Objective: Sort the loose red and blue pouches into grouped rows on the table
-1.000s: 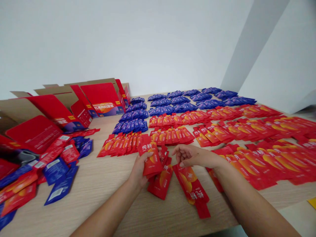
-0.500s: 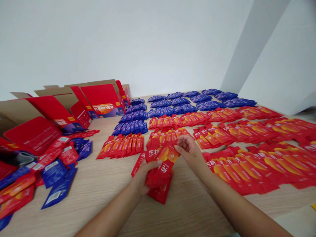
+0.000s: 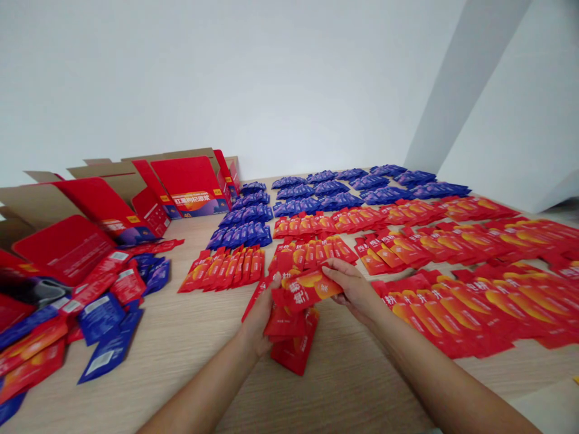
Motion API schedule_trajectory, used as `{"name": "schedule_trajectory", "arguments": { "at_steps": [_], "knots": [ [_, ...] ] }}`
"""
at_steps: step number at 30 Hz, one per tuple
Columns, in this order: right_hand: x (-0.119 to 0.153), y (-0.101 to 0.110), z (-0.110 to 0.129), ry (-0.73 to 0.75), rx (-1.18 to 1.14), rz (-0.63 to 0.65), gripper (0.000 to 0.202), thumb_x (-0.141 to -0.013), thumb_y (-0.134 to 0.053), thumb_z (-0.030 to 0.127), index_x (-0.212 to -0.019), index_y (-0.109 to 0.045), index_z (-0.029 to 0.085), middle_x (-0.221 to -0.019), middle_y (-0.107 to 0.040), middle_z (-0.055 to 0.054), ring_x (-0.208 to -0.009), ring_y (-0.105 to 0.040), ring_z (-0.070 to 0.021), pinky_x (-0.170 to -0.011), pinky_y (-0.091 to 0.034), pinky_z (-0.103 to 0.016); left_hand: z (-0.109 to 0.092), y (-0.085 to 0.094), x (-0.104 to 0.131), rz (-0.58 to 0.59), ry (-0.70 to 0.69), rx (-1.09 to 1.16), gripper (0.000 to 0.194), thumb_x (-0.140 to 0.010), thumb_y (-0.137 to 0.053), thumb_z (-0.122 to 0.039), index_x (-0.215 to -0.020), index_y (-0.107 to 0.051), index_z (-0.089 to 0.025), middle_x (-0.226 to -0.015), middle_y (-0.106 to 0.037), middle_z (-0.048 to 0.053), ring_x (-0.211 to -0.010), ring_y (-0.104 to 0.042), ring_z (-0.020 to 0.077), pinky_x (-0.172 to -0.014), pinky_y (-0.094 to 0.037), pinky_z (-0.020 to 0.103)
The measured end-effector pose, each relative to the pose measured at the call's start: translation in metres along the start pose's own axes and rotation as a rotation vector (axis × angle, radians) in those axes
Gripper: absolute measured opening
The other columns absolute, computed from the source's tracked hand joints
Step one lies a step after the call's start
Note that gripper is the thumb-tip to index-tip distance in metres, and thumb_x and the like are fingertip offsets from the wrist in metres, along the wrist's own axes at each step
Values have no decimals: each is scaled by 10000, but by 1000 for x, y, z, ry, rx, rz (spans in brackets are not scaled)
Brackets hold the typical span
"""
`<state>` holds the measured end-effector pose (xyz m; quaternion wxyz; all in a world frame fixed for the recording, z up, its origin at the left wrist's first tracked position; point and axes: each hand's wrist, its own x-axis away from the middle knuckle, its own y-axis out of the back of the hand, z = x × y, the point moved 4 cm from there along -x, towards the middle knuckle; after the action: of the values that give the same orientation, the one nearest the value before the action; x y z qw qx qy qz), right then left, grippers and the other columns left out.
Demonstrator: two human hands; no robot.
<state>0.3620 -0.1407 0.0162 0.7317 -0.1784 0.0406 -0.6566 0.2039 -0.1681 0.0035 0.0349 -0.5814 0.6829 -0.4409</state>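
Several red sachets are bunched in my left hand, whose fingers are wrapped round them from the left. My right hand pinches the right end of one red and orange sachet, which lies slantwise across the front of the bunch. Its left end overlaps the other sachets close to my left hand. Below the bunch, more red sachets rest on the table. Just beyond my hands is a row of overlapping red sachets. The fingertips of my left hand are partly hidden by the sachets.
Rows of red sachets cover the right side, with blue sachet piles behind them. At the left, loose red and blue sachets lie jumbled before open red cartons. A white wall stands behind the table.
The sachet in my right hand has turned from steeply slanted to nearly level. My right hand has moved slightly right and down, and my left hand's thumb has shifted off the sachet's face.
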Motion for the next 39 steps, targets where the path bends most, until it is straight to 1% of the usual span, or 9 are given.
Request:
{"name": "schedule_trajectory", "arguments": {
  "at_steps": [4,8,13,17,19,22,26,32,39],
  "knots": [
    [-2,-1,-3,31,-201,-14,378,-571,-792,315,-778,-495,205,-616,-621,44,-471,-564,-93,-412,-437,-182,-3,1,-3,-89,-76,88,437,-862,-496,-505,-1005,-602,-106,-829,-727,103,-703,-692,194,-688,-565,322],
    [4,-19,-17,-18,-198,149,466,-564,-810,299,-826,-432,222,-774,-662,32,-597,-652,-122,-536,-522,-229,-3,0,0,-96,-211,12,366,-781,-650,-407,-1034,-593,-149,-931,-725,88,-750,-691,206,-686,-558,317],
    [19,-36,-31,-83,321,403,360,-748,-604,510,-846,-396,233,-506,-583,63,-409,-546,-136,-430,-416,-238,5,5,2,-97,-206,-127,287,-602,-767,-189,-848,-631,-132,-705,-711,41,-528,-634,163,-525,-503,252],
    [18,-27,-13,245,792,181,298,-753,-638,456,-709,-475,211,-559,-525,40,-505,-484,-124,-493,-353,-248,4,6,3,-84,-152,-141,278,-559,-726,-111,-827,-651,-123,-701,-710,47,-586,-656,176,-576,-514,260],
    [15,-21,-5,319,732,61,307,-727,-655,466,-778,-503,205,-710,-571,-1,-632,-528,-151,-567,-396,-272,1,4,5,-44,-164,-184,310,-549,-714,-93,-850,-658,-136,-720,-714,45,-614,-665,186,-606,-520,273],
    [9,-18,-4,230,456,8,471,-654,-695,487,-968,-498,197,-883,-595,-46,-787,-573,-190,-656,-454,-308,8,-1,9,11,-131,-326,372,-523,-703,-51,-873,-665,-169,-718,-712,31,-641,-667,197,-630,-520,286],
    [12,-25,-9,104,198,19,475,-564,-772,472,-874,-522,212,-774,-606,7,-685,-576,-160,-591,-459,-271,25,-5,13,70,-52,-534,363,-507,-698,-34,-837,-662,-180,-687,-697,27,-645,-649,187,-622,-503,276],
    [19,-32,-9,53,-110,3,402,-568,-796,467,-694,-530,193,-593,-602,46,-510,-539,-109,-512,-443,-228,33,-4,18,149,48,-520,560,-474,-751,-103,-1010,-598,-158,-853,-695,50,-753,-645,197,-712,-499,322],
    [15,-25,-16,58,-158,-9,388,-637,-738,523,-706,-545,195,-564,-583,42,-480,-521,-124,-526,-440,-261,30,-14,21,198,45,-512,577,-451,-792,-194,-993,-596,-161,-834,-673,27,-673,-609,150,-665,-481,290]
  ]
}}
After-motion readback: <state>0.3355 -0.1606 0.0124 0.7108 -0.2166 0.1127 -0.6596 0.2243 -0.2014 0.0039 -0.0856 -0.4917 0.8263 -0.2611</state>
